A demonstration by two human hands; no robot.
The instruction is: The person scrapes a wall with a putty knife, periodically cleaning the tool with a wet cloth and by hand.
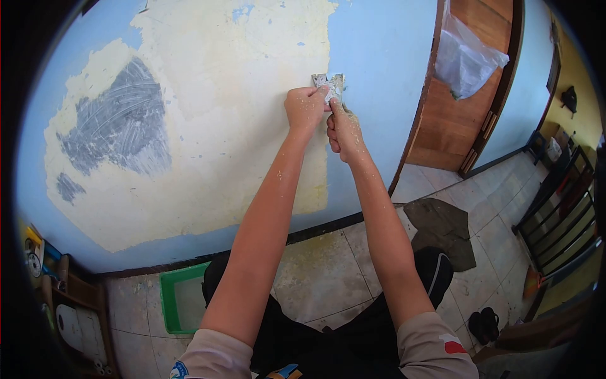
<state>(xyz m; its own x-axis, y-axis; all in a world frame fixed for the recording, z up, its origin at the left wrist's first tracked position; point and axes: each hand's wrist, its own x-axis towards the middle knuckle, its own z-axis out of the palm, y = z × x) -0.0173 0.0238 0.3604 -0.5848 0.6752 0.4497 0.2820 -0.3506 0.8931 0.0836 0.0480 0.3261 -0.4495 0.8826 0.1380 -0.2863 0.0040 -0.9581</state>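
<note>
Both hands are raised to the wall [246, 158], where pale cream patches show through the blue paint. My right hand [347, 131] is closed round the lower part of a scraper [338, 85], its thumb pointing up along it. My left hand [304, 110] is closed too, with fingers pressed on the scraper's left side. Whitish paint flakes cover the middle of the blade, so its full outline is hard to make out. The blade lies at the boundary between the bared strip and the blue paint [372, 95]. Pale crumbs dot both hands and forearms.
A green basin [169, 303] stands on the tiled floor at lower left, beside a wooden shelf [76, 322]. A dark cloth [442, 230] lies below the wooden door [454, 126], where a plastic bag [467, 60] hangs. Sandals [484, 325] and a black rack [562, 227] are at right.
</note>
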